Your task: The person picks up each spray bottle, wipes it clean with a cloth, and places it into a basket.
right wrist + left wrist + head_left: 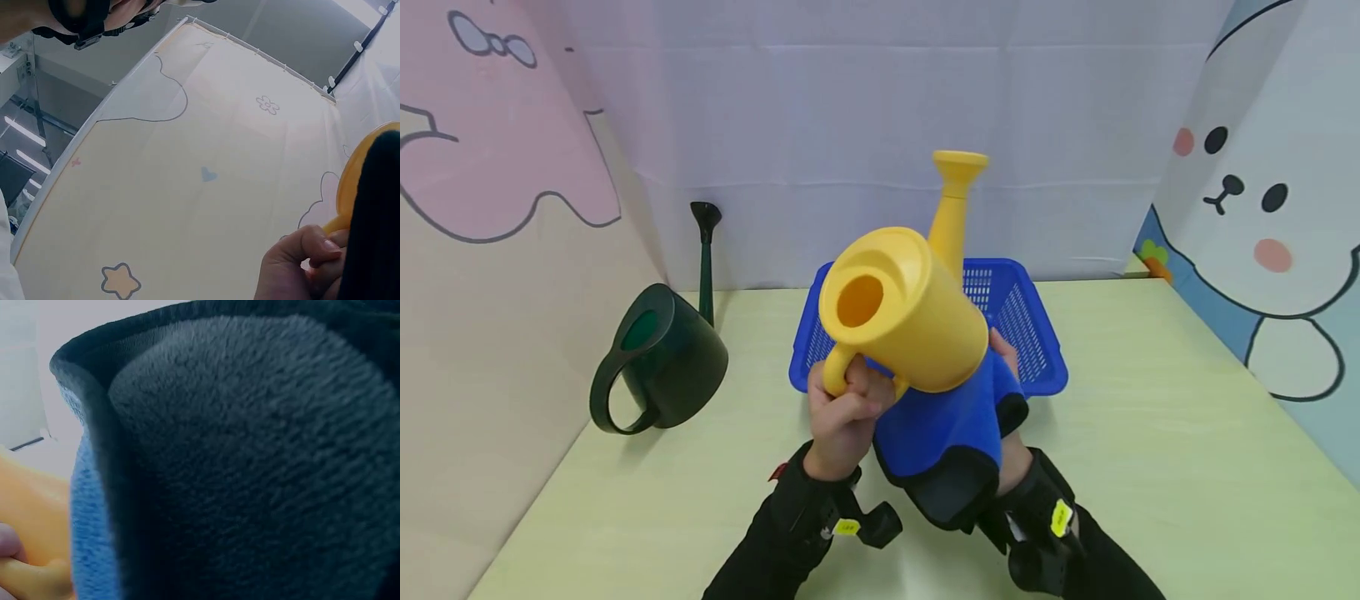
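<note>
A yellow watering can [936,333] is held up in mid-air, its spout and flared rose pointing away at the top. The left hand [842,412] grips its handle with curled fingers, also visible in the right wrist view. Against the can's underside lies a blue cloth [936,425] with black edging and a dark reverse side, which fills most of the left wrist view [250,456]. Behind the cloth, the right hand [1015,462] holds it to the can; most of its fingers are hidden, with some showing beside the can's base.
A blue perforated plastic basket [1048,367] stands on the pale table [1150,433] behind the can. On the left stands a dark green watering can [688,367], its spout toward the back curtain [820,117]. Printed cartoon curtains [1247,167] enclose the sides.
</note>
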Tool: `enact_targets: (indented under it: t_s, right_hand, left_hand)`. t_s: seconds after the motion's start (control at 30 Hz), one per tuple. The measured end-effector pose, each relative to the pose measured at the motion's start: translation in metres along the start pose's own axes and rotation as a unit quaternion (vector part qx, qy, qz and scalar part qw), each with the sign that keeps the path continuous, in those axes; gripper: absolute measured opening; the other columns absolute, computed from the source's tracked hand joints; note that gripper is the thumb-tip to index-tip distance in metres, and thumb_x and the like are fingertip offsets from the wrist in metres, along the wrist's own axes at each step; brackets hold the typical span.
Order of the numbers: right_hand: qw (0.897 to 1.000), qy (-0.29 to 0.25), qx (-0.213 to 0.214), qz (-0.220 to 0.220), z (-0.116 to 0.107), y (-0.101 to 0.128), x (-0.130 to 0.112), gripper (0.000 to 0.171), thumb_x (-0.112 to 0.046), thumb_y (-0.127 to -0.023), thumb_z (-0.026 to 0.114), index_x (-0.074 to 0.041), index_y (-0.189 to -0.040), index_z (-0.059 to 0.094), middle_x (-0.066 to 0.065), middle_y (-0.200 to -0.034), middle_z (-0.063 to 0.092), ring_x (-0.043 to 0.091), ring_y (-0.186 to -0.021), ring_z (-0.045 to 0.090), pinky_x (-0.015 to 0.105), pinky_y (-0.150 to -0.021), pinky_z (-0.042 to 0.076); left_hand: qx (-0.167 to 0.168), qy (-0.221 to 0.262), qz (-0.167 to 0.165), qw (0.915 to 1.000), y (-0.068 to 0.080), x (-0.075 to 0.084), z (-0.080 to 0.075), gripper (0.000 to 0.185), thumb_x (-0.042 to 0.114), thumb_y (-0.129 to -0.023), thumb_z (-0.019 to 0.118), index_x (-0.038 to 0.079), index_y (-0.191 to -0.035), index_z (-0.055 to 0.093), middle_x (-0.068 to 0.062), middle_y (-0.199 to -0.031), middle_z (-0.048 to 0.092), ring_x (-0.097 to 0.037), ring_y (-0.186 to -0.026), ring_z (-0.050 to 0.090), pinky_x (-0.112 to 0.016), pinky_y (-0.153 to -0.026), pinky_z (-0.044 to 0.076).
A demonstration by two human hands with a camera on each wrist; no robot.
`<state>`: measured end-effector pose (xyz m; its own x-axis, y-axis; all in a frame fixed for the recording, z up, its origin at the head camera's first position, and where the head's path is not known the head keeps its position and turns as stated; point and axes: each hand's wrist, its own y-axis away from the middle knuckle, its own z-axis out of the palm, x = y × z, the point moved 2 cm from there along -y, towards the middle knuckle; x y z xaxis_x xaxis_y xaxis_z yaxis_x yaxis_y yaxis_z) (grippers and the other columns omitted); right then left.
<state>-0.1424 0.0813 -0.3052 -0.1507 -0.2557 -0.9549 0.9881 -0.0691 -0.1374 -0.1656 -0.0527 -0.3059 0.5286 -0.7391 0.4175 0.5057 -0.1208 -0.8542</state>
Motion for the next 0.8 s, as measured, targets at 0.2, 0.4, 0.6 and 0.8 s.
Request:
enact_targets:
  t_s: [0.2,0.4,0.6,0.8]
  right_hand:
    - [0.993,-0.054,-0.058,0.082,-0.009,-0.007,0.006,0.061,-0.043,-0.095,0.02,-0.02,-0.145,-0.006,0.009,-0.15,0.013,0.021,-0.13,0.024,0.046,-0.111,0.02]
    - [0.974,-0.169,-0.015,0.152,-0.021,-0.017,0.008,0.069,-0.052,-0.09,0.017,-0.028,-0.143,-0.02,-0.001,-0.155,-0.006,0.018,-0.137,0.011,0.039,-0.115,0.011]
    - [0.993,0.045,-0.092,0.058,-0.034,-0.018,0.011,0.059,-0.037,-0.097,0.022,-0.011,-0.145,0.0,0.015,-0.146,0.017,0.019,-0.124,0.031,0.039,-0.108,0.028]
    - [0.982,0.116,-0.079,-0.13,-0.056,-0.015,0.006,0.057,-0.029,-0.091,0.049,-0.009,-0.138,0.024,0.013,-0.138,0.031,0.015,-0.12,0.036,0.047,-0.104,0.028]
  left_hand:
    - [0.002,-0.015,-0.001,0.9999,-0.002,0.005,-0.003,0.015,-0.009,-0.067,0.032,0.005,-0.064,0.029,-0.001,-0.054,0.028,-0.014,-0.042,0.027,-0.027,-0.04,0.019]
    - [0.005,-0.016,-0.009,0.9998,-0.004,0.008,-0.006,0.013,-0.007,-0.069,0.034,0.005,-0.064,0.031,-0.002,-0.054,0.029,-0.015,-0.043,0.028,-0.028,-0.042,0.02]
    - [0.01,-0.01,-0.032,0.9994,-0.004,0.006,-0.006,0.014,-0.008,-0.069,0.033,0.006,-0.065,0.032,-0.002,-0.055,0.029,-0.015,-0.044,0.029,-0.029,-0.044,0.02]
    - [0.011,-0.002,-0.048,0.9988,-0.003,0.004,-0.004,0.016,-0.01,-0.067,0.031,0.007,-0.066,0.031,-0.001,-0.055,0.028,-0.015,-0.046,0.028,-0.03,-0.045,0.021]
